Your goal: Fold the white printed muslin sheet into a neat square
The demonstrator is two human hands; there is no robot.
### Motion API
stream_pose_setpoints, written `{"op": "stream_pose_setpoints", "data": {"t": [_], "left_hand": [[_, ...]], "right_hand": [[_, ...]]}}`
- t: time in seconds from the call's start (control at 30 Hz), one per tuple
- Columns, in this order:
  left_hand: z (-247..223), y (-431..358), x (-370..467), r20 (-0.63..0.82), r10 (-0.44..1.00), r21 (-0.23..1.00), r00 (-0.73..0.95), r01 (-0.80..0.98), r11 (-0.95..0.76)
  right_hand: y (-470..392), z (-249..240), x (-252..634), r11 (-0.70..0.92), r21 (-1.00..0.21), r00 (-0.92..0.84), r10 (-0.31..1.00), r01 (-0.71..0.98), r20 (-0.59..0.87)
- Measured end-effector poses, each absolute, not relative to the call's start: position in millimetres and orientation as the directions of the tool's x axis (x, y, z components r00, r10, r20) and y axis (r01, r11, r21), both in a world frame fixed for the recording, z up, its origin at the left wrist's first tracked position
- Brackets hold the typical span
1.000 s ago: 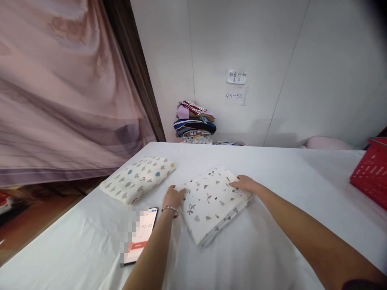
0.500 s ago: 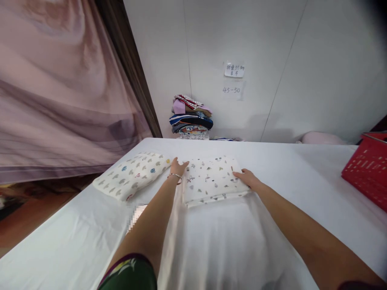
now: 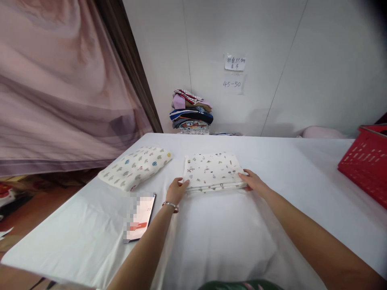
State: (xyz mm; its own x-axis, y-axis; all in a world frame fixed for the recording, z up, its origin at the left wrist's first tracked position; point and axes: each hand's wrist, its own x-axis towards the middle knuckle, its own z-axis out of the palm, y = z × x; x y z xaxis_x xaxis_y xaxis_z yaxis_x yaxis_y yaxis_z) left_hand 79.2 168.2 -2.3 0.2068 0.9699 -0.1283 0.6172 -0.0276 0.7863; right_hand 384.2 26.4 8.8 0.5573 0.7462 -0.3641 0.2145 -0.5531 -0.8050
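A white cloth with small printed motifs (image 3: 211, 171) lies folded in layers on the white-covered table (image 3: 211, 225). At its near left corner, my left hand (image 3: 177, 190) has its thumb on top and its fingers at the side edge, pinching the cloth. My right hand (image 3: 251, 180) grips the near right corner in the same way, thumb above. Left of it lies another folded cloth with grey, blue and red prints (image 3: 136, 167), touched by neither hand.
A phone (image 3: 141, 217) lies left of my left forearm. A red basket (image 3: 365, 161) stands at the right edge. Behind the table is a stack of folded fabrics (image 3: 192, 112) by the wall. A pink curtain (image 3: 60, 88) hangs at the left.
My left hand has moved from the cloth's far left side to its near left corner. The right hand stays at the right side, now nearer the front corner. The phone is more uncovered.
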Motion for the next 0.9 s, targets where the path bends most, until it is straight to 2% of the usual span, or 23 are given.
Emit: {"op": "stream_pose_setpoints", "data": {"t": [0.13, 0.2, 0.37, 0.57, 0.73, 0.9], "left_hand": [[7.0, 158.6, 88.9, -0.228, 0.955, 0.787, 0.192, 0.613, 0.065], [10.7, 155.6, 93.0, -0.283, 0.941, 0.803, 0.183, 0.581, 0.128], [19.6, 149.3, 94.0, -0.293, 0.944, 0.812, 0.148, 0.561, 0.164], [24.2, 141.3, 96.2, -0.277, 0.954, 0.83, 0.116, 0.53, 0.176], [17.8, 140.7, 98.6, -0.261, 0.958, 0.846, 0.118, 0.505, 0.168], [13.1, 142.1, 96.3, -0.264, 0.958, 0.853, 0.111, 0.492, 0.178]], "right_hand": [[16.2, 2.8, 380.0, -0.514, -0.695, 0.653, 0.753, 0.503, -0.085], [10.4, 1.5, 379.0, -0.495, -0.651, 0.657, 0.754, 0.576, 0.009], [5.0, 6.4, 379.1, -0.533, -0.647, 0.647, 0.758, 0.545, -0.081], [15.3, 2.1, 383.0, -0.546, -0.608, 0.663, 0.748, 0.577, -0.043], [16.2, -5.8, 383.9, -0.467, -0.688, 0.676, 0.736, 0.555, 0.045], [13.0, -6.3, 384.9, -0.473, -0.735, 0.681, 0.732, 0.486, -0.021]]}}
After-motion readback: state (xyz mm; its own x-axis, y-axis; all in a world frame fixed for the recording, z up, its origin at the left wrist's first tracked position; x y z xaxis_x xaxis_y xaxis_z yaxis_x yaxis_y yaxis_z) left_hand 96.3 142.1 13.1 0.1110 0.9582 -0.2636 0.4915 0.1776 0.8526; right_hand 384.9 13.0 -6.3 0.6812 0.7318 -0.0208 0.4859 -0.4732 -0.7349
